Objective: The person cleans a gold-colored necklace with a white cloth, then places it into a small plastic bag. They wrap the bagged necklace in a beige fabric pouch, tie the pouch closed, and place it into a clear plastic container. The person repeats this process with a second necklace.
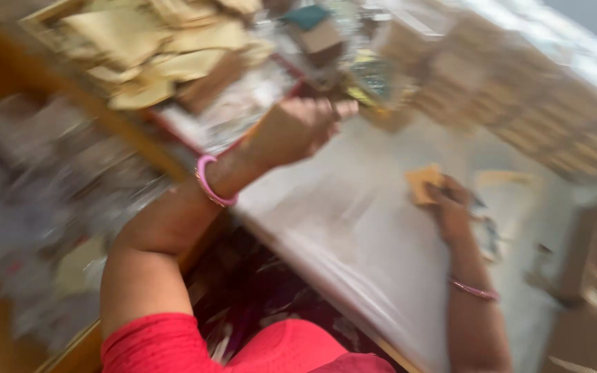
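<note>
- Nearest me, the red sleeve (174, 342) and both forearms, each with a pink bangle (210, 183).
- My right hand (452, 211) rests on the white desk (354, 235), fingers pressed down on a small tan card (421, 184) at mid-desk.
- My left hand (302, 126) is raised over the desk's far edge; fingers curled, but blur hides any grip, so I cannot tell.
- Beyond it, a loose heap of tan pieces (153, 48) and stacked boxes (519, 103).
- Risk, as I judge it: with the view this smeared, a blind left-hand reach could topple the heap, or the card could slip.
</note>
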